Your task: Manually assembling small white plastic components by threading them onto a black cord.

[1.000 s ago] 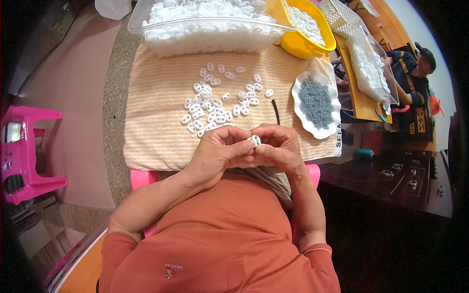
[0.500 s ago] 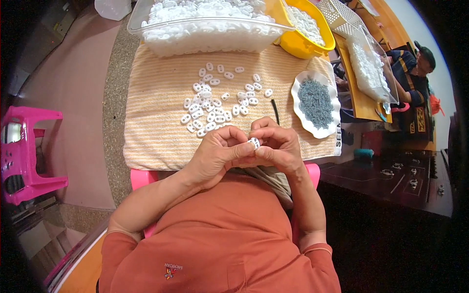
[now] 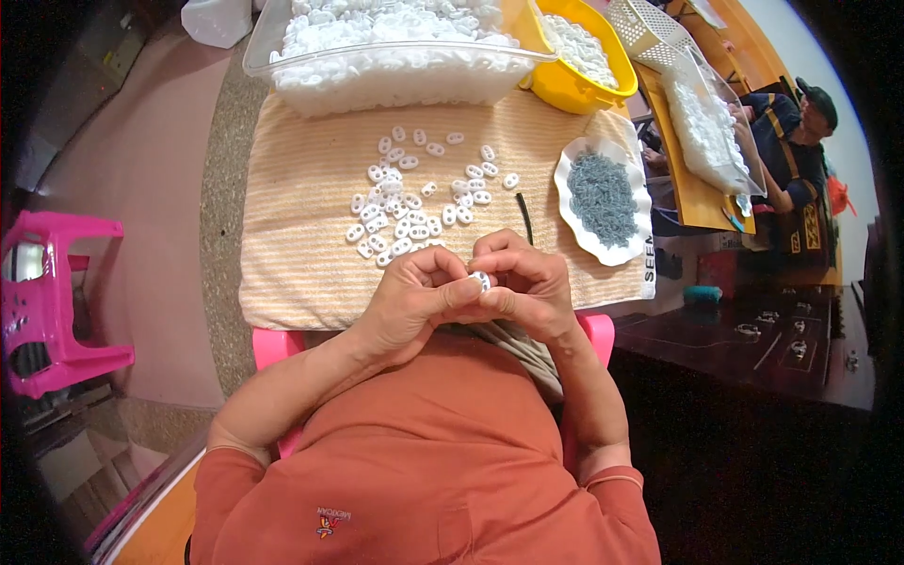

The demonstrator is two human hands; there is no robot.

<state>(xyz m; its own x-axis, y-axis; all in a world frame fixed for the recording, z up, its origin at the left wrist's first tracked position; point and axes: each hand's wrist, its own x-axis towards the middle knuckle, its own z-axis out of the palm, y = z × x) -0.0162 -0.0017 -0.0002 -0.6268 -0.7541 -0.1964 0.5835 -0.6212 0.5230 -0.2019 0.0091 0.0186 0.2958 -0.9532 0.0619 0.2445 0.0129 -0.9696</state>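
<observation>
Between both hands, above the towel's near edge, is a small white oval plastic piece (image 3: 483, 282) with dark holes. My left hand (image 3: 424, 297) pinches it from the left with thumb and fingertips. My right hand (image 3: 529, 287) has its thumb and curled fingers closed on the other side. The fingertips cover much of the piece, and whether a smaller part is held there too is hidden. Just beyond my hands, several loose white two-hole pieces (image 3: 402, 229) lie scattered on the striped towel (image 3: 306, 235). A short black stick or cord (image 3: 524, 218) lies beyond my right hand.
A clear bin (image 3: 405, 80) of white pieces and a yellow basin (image 3: 576, 89) stand at the back. A scalloped white dish (image 3: 565, 184) holds small grey parts. At left is a pink stool (image 3: 56, 301); at far right, another person (image 3: 791, 141) sits by a second bin (image 3: 706, 132).
The pinched white piece has turned slightly, and the right hand's fingers have shifted a little around it. The whole view has moved slightly; the loose pieces look the same.
</observation>
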